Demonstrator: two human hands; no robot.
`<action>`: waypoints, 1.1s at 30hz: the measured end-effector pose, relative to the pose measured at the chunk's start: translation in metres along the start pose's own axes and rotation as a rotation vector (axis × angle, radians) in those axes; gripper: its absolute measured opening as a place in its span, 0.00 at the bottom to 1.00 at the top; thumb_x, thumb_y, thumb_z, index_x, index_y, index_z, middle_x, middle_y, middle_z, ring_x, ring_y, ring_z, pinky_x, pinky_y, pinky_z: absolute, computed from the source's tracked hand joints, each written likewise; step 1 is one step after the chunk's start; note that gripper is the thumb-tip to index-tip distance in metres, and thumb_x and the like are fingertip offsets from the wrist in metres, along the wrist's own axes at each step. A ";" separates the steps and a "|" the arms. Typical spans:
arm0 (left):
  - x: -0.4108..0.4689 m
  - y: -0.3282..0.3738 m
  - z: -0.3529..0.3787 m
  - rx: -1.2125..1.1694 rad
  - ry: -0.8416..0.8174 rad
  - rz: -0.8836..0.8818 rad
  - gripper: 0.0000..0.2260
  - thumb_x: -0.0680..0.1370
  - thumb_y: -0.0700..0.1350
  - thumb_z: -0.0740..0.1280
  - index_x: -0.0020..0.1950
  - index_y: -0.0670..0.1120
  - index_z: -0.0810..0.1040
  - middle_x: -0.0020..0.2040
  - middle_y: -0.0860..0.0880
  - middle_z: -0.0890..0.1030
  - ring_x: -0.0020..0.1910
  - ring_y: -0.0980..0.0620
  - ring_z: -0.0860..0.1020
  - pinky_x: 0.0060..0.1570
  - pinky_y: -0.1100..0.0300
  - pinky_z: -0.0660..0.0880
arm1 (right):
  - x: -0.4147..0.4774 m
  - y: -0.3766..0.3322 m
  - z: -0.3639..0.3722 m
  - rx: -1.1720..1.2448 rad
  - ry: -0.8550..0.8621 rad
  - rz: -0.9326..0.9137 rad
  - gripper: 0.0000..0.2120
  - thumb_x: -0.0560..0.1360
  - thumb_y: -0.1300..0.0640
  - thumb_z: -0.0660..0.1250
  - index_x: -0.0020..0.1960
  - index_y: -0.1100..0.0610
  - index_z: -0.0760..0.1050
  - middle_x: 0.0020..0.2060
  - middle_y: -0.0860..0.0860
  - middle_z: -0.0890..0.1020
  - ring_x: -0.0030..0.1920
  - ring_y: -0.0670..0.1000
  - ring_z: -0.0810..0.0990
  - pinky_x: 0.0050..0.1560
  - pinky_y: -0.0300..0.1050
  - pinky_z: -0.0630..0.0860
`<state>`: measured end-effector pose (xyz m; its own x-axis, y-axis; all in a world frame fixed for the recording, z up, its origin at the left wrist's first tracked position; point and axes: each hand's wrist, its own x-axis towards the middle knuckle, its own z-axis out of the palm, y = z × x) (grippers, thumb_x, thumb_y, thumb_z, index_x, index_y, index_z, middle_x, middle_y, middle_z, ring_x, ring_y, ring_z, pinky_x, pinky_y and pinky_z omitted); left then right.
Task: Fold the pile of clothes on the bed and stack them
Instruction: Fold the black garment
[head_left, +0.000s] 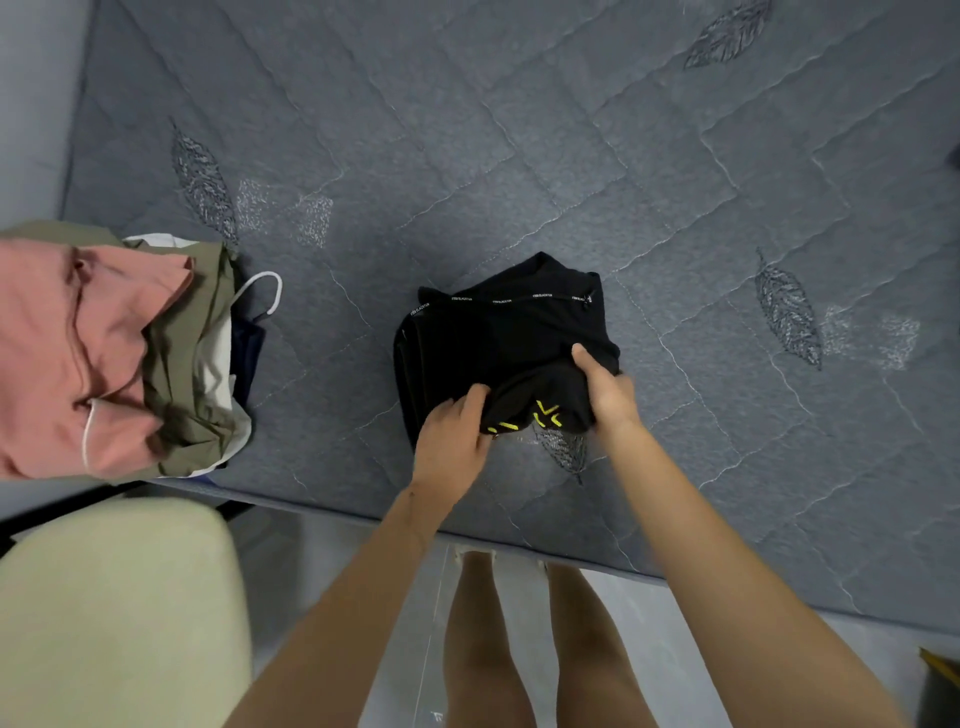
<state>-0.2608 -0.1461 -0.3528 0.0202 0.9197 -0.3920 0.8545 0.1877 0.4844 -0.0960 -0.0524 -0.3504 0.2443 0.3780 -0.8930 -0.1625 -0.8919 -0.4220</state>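
Gripping the black garment (498, 348) at its 6 o'clock edge, left hand (457, 441) and right hand (608, 389) finish a fold; next, probably stacking, pile (104, 353) at 9 o'clock.

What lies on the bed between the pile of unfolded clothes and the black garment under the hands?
Nothing: the head view shows bare grey quilt between the pile and black garment.

Pale cream cushioned seat (114, 613) at lower left of frame; grey floor (332, 582) along bottom centre; dark object with yellow edge (943, 675) at lower right corner, partly cut off.
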 end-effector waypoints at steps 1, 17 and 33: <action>0.007 -0.006 -0.010 -0.064 -0.012 0.007 0.17 0.75 0.36 0.67 0.63 0.42 0.72 0.49 0.44 0.80 0.48 0.43 0.80 0.49 0.54 0.72 | 0.001 -0.003 -0.001 -0.195 0.076 -0.088 0.37 0.75 0.43 0.68 0.76 0.58 0.57 0.69 0.56 0.72 0.66 0.58 0.73 0.66 0.50 0.69; 0.101 -0.040 -0.094 -0.544 -0.255 -0.115 0.11 0.75 0.43 0.71 0.57 0.50 0.78 0.48 0.59 0.79 0.47 0.67 0.77 0.43 0.75 0.70 | -0.004 -0.056 0.014 -1.057 -0.487 -0.868 0.51 0.60 0.40 0.78 0.76 0.40 0.55 0.70 0.43 0.69 0.70 0.44 0.63 0.76 0.51 0.53; 0.076 -0.061 -0.092 -0.457 0.000 -0.230 0.17 0.70 0.51 0.77 0.55 0.56 0.74 0.48 0.63 0.77 0.49 0.63 0.76 0.44 0.70 0.70 | 0.038 -0.059 0.036 -0.469 0.131 -0.547 0.22 0.68 0.44 0.76 0.27 0.51 0.67 0.18 0.40 0.70 0.24 0.41 0.70 0.26 0.38 0.64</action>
<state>-0.3593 -0.0555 -0.3406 -0.1417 0.8366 -0.5292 0.5222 0.5173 0.6780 -0.1114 0.0229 -0.3648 0.2901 0.7933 -0.5353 0.4347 -0.6075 -0.6648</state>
